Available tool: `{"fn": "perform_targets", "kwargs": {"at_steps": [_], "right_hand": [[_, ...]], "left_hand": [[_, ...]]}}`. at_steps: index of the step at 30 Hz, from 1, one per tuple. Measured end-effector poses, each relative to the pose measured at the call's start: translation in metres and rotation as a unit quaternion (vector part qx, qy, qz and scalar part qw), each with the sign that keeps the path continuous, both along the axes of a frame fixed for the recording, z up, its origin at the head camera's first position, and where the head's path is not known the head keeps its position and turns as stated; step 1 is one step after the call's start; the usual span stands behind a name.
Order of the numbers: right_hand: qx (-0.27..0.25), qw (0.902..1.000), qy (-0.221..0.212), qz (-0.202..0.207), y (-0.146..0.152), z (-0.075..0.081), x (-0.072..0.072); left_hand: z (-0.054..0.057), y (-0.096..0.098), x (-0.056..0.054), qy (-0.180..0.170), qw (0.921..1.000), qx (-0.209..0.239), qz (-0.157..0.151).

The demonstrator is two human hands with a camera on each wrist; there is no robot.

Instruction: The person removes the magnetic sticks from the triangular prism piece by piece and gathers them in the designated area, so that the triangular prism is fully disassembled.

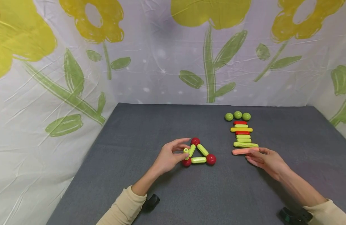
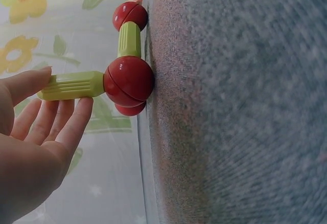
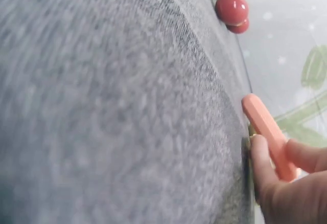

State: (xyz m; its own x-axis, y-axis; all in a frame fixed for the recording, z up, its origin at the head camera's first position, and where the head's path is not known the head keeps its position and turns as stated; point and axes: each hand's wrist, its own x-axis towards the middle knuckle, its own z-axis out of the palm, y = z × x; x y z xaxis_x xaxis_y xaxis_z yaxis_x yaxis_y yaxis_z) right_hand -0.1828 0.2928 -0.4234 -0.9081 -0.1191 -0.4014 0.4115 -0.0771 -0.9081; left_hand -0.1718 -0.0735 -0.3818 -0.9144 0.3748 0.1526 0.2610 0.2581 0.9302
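Observation:
A flat triangle of three red balls joined by three short yellow-green rods [image 1: 199,160] lies on the table. My left hand [image 1: 168,154] pinches another yellow-green rod [image 2: 71,86] between thumb and fingers. That rod stands upright on the triangle's near-left red ball [image 2: 129,81], its end touching the ball. The other red balls sit at the far corner [image 1: 195,141] and the right corner [image 1: 211,159]. Over on the right, my right hand [image 1: 269,162] holds a long coral rod [image 1: 241,151] by its right end, thumb and fingers on either side, just in front of a row of rods.
Beyond the coral rod, several red, yellow and yellow-green rods [image 1: 243,136] lie stacked in a column, with three green balls [image 1: 238,115] behind them. The dark grey table [image 1: 127,134] meets a flowered cloth backdrop [image 1: 158,72] at its far edge.

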Motion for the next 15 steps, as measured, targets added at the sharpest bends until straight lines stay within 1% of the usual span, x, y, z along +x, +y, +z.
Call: {"fn": "perform_targets", "kwargs": {"at_steps": [3, 6, 8, 13, 15], "right_hand": [[0.033, 0.9991, -0.026, -0.008, 0.0025, -0.0013, 0.0005], [0.038, 0.9984, -0.038, -0.018, 0.0044, -0.0028, 0.0002], [0.028, 0.9984, -0.042, -0.024, 0.0058, -0.0036, -0.0006], [-0.017, 0.9982, -0.042, -0.039, 0.0085, -0.0043, -0.0027], [-0.017, 0.9983, -0.038, -0.04, 0.0087, -0.0038, -0.0031]], "left_hand": [[-0.0004, 0.0002, -0.0003, 0.0, 1.0, 0.0, 0.001], [-0.0001, 0.0003, -0.0002, -0.001, 1.0, 0.001, 0.001], [-0.0003, 0.0004, -0.0001, -0.002, 1.0, 0.0, 0.001], [-0.0002, 0.001, 0.0, -0.003, 1.0, 0.001, 0.0], [0.0001, 0.0012, 0.0, -0.003, 1.0, 0.003, 0.0]]}}
